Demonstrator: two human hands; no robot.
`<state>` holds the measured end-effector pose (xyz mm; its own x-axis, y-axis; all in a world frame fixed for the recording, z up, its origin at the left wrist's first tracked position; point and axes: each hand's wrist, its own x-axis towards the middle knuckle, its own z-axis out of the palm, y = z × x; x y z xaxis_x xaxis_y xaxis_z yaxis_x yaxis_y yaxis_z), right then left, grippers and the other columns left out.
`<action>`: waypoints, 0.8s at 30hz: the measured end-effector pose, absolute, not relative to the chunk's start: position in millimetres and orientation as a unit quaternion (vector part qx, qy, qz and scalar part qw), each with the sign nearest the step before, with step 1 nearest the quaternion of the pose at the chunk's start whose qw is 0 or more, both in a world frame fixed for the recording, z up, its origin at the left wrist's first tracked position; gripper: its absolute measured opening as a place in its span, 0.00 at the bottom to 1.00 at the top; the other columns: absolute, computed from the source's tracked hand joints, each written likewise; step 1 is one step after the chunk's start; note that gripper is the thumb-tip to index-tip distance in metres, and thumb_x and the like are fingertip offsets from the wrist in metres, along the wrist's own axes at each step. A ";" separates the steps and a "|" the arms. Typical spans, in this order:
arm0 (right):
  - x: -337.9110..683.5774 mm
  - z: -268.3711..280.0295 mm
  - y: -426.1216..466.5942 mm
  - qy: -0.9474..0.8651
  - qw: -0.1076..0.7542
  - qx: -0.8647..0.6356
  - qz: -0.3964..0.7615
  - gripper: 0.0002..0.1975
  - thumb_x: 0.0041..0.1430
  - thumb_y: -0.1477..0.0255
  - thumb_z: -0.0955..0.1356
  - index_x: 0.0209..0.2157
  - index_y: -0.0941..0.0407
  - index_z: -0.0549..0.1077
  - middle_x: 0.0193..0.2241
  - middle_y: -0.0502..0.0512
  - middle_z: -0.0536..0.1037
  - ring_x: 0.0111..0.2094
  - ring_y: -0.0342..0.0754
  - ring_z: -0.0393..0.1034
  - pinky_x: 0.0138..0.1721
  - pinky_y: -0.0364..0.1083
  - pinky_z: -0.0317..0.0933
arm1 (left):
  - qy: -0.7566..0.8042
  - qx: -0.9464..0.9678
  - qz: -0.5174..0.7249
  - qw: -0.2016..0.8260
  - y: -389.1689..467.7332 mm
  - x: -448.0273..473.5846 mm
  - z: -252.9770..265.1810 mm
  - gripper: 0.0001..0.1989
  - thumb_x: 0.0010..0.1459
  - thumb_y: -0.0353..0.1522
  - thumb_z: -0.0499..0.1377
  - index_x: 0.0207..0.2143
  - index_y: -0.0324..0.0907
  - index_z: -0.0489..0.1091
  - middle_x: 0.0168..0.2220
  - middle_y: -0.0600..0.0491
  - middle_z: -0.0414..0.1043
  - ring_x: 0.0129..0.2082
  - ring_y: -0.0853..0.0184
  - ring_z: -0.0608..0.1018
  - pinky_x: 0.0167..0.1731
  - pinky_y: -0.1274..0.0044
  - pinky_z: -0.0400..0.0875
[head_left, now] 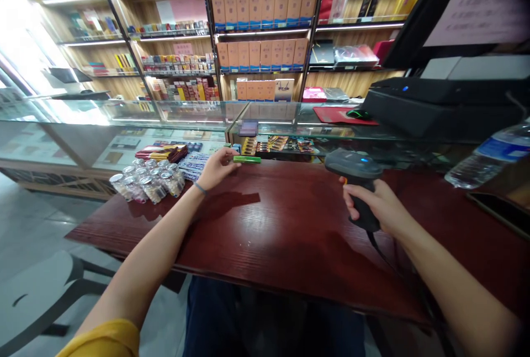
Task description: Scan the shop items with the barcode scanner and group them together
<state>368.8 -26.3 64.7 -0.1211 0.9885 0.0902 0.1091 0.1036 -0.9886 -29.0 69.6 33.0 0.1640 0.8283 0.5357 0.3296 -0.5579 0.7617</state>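
Between the fingers of my left hand (221, 166) is a slim green stick-shaped pack (247, 159), held level above the far side of the dark red wooden table (265, 246). What kind of pack it is, I cannot make out. My right hand (379, 202) grips the handle of a black barcode scanner (351, 164), its head pointing left and a blue light glowing on top. The scanner's cable hangs down toward the table. Left of my left hand stand several small clear jars (144, 180) with pale contents, beside a pile of blue-and-white sticks (194, 166).
A glass display counter (174, 111) runs behind the table, with stocked shelves (263, 6) beyond. At right are a black cash-register machine (439, 106), a tilted screen (464, 6), a water bottle (484, 158) and a phone-like dark slab (501, 211). A grey stool (37, 291) stands lower left.
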 end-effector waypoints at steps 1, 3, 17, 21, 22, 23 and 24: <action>367.3 64.4 -27.2 -0.584 0.461 -0.471 0.474 0.14 0.56 0.62 0.72 0.39 0.56 0.70 0.18 0.44 0.70 0.13 0.41 0.63 0.17 0.41 0.58 | 0.399 0.716 0.515 0.252 69.4 -23.3 29.7 0.19 0.52 0.40 0.66 0.42 0.41 0.68 0.41 0.50 0.74 0.42 0.63 0.78 0.42 0.72 0.73; 364.0 63.3 -29.3 -0.598 0.448 -0.468 0.472 0.13 0.57 0.61 0.72 0.36 0.56 0.71 0.18 0.45 0.70 0.13 0.41 0.63 0.17 0.41 0.58 | 0.394 0.706 0.532 0.252 69.6 -14.7 23.7 0.18 0.51 0.39 0.67 0.42 0.41 0.68 0.42 0.50 0.74 0.42 0.64 0.78 0.44 0.72 0.73; 359.6 53.3 -30.1 -0.672 0.359 -0.465 0.450 0.18 0.60 0.59 0.70 0.24 0.56 0.68 0.19 0.48 0.72 0.15 0.41 0.66 0.19 0.42 0.60 | 0.382 0.520 0.511 0.568 52.8 11.5 31.0 0.23 0.52 0.36 0.68 0.49 0.43 0.69 0.33 0.56 0.74 0.34 0.70 0.81 0.39 0.76 0.78; 360.1 54.6 -30.2 -0.676 0.358 -0.469 0.442 0.19 0.61 0.59 0.69 0.21 0.56 0.68 0.17 0.48 0.71 0.15 0.41 0.65 0.20 0.43 0.61 | 0.389 0.470 0.498 0.616 49.6 12.7 34.6 0.17 0.53 0.31 0.67 0.45 0.39 0.72 0.37 0.51 0.77 0.34 0.71 0.81 0.33 0.81 0.77; 360.1 54.7 -30.2 -0.675 0.359 -0.469 0.443 0.19 0.61 0.59 0.69 0.21 0.56 0.68 0.17 0.49 0.71 0.15 0.41 0.65 0.20 0.43 0.61 | 0.390 0.466 0.501 0.616 49.6 12.5 34.8 0.16 0.54 0.31 0.67 0.45 0.39 0.72 0.37 0.50 0.77 0.33 0.71 0.81 0.32 0.82 0.77; 360.1 54.7 -30.3 -0.672 0.361 -0.470 0.444 0.20 0.60 0.59 0.69 0.21 0.56 0.69 0.17 0.49 0.71 0.15 0.41 0.65 0.20 0.42 0.61 | 0.388 0.464 0.506 0.614 49.8 12.2 34.9 0.15 0.54 0.31 0.67 0.45 0.39 0.72 0.37 0.50 0.77 0.33 0.71 0.81 0.32 0.81 0.77; 359.9 54.6 -30.3 -0.669 0.362 -0.471 0.447 0.20 0.60 0.59 0.70 0.21 0.56 0.69 0.17 0.49 0.71 0.15 0.41 0.65 0.20 0.42 0.61 | 0.385 0.464 0.512 0.612 50.1 11.6 34.9 0.15 0.55 0.31 0.66 0.45 0.39 0.72 0.37 0.50 0.77 0.33 0.71 0.81 0.31 0.81 0.77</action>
